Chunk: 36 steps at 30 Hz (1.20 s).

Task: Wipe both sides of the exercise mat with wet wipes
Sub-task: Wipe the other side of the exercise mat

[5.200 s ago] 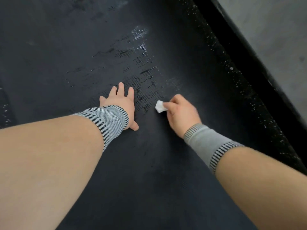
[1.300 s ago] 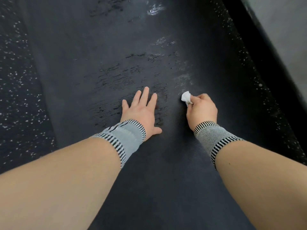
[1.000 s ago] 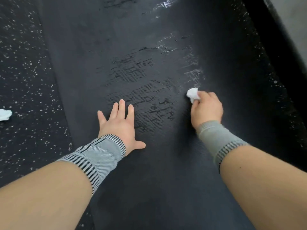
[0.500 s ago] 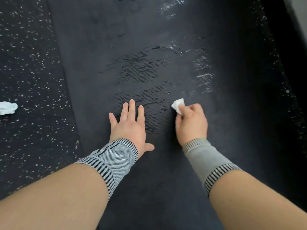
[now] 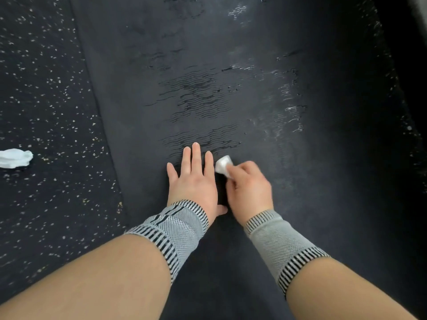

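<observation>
Two hands are down on the dark exercise mat [image 5: 231,65]. The left hand [image 5: 195,181] lies flat with its fingers straight, pressing on the mat. Just beside it, the right hand [image 5: 248,188] pinches a small white wet wipe [image 5: 223,165] against the mat. Wet marks shine farther up. Another wipe [image 5: 13,158] lies on the speckled floor [image 5: 46,112], well apart.

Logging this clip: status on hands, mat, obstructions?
Left hand flat on mat. Right hand pinching wet wipe against mat, wet streaks ahead. Nothing in the way; spare wipe on floor.
</observation>
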Each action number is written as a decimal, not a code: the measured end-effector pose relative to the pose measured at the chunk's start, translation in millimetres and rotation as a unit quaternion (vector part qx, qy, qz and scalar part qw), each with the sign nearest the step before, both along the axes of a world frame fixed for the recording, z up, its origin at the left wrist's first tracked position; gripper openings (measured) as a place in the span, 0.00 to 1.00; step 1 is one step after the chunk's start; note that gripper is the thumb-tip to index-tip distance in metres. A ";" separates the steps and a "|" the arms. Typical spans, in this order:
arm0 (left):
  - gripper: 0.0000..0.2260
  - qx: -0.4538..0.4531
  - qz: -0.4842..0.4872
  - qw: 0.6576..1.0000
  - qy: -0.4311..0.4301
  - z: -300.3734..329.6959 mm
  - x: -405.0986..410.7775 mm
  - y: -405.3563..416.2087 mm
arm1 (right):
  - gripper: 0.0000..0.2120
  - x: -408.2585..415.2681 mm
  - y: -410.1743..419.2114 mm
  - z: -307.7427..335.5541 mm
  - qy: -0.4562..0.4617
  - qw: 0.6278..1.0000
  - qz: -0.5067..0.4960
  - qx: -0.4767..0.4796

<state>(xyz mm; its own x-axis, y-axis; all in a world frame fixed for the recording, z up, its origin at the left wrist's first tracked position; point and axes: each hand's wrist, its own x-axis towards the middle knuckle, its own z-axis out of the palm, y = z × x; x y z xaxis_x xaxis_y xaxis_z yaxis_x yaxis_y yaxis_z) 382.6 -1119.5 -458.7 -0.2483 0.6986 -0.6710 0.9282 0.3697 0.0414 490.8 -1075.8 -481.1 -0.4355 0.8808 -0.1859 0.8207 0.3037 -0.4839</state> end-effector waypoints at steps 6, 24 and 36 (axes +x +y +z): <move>0.56 -0.012 -0.003 1.000 0.013 -1.5 1.2 1.4 | 0.07 49.5 32.8 3.1 -0.049 0.996 -0.070 0.034; 0.37 0.105 0.195 0.971 0.089 5.7 -10.3 -109.3 | 0.11 58.9 13.0 5.1 -0.036 0.998 -0.047 0.026; 0.47 -0.023 0.114 0.990 0.076 6.7 -30.7 -134.1 | 0.11 11.9 -8.2 1.5 -0.038 0.996 0.072 0.030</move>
